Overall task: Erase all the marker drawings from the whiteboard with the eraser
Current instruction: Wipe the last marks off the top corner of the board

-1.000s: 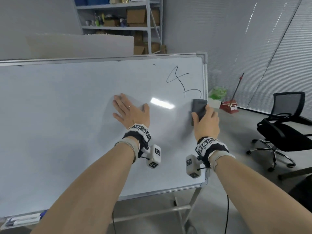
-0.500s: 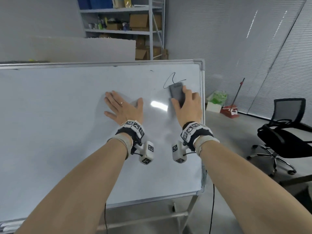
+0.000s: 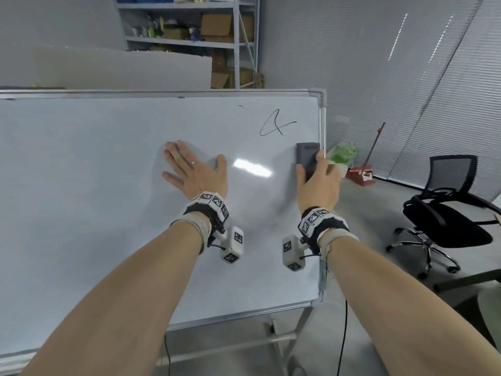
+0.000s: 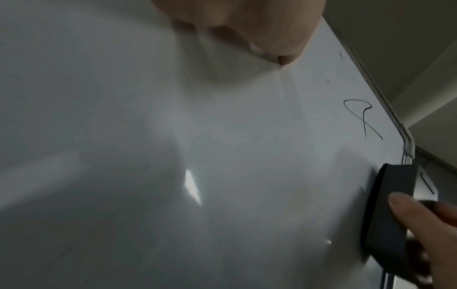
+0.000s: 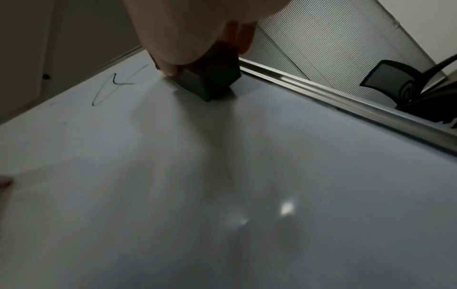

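Left hand (image 3: 193, 169): fingers straight, flat on whiteboard (image 3: 81, 185), held nothing
Right hand (image 3: 318, 183): fingers curled round eraser (image 3: 307, 158)
Eraser: pressed to board, against right frame edge
Marker scribble (image 3: 276, 126): above eraser, apart from it

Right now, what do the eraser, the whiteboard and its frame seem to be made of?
Eraser: likely matte dark-grey plastic body; a darker, felt-like strip against the board.
Whiteboard: smooth, glossy white surface, mirroring a lamp glare; coating unclear.
Frame: probably brushed aluminium, silver with a bright streak.
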`<action>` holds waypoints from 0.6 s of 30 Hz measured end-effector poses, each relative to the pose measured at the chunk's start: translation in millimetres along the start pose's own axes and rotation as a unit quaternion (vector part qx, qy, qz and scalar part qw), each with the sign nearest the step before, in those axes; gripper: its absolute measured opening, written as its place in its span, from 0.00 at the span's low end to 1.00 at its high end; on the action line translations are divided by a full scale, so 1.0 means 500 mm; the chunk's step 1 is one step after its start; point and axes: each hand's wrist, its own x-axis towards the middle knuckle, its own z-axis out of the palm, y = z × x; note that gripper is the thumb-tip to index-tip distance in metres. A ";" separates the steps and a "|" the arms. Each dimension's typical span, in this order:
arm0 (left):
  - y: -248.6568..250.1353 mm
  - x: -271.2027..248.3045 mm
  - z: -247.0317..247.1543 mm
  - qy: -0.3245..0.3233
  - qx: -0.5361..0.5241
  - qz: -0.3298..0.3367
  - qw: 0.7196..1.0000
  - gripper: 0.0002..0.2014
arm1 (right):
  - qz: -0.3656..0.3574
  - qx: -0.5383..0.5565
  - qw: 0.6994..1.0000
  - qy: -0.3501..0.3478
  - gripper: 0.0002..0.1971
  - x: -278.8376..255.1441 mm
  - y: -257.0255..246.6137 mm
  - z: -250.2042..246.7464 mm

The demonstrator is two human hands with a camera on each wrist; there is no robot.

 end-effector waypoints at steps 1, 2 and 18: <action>-0.001 0.001 0.000 0.002 0.000 -0.001 1.000 0.50 | -0.002 -0.003 1.000 -0.001 0.30 -0.009 0.005 0.001; 0.001 0.001 0.001 0.001 -0.001 -0.001 1.000 0.49 | -0.004 -0.010 1.000 0.000 0.30 -0.008 0.008 -0.001; -0.061 0.068 -0.042 -0.009 0.000 -0.026 1.000 0.40 | -0.127 0.107 0.986 -0.032 0.29 0.025 -0.200 0.059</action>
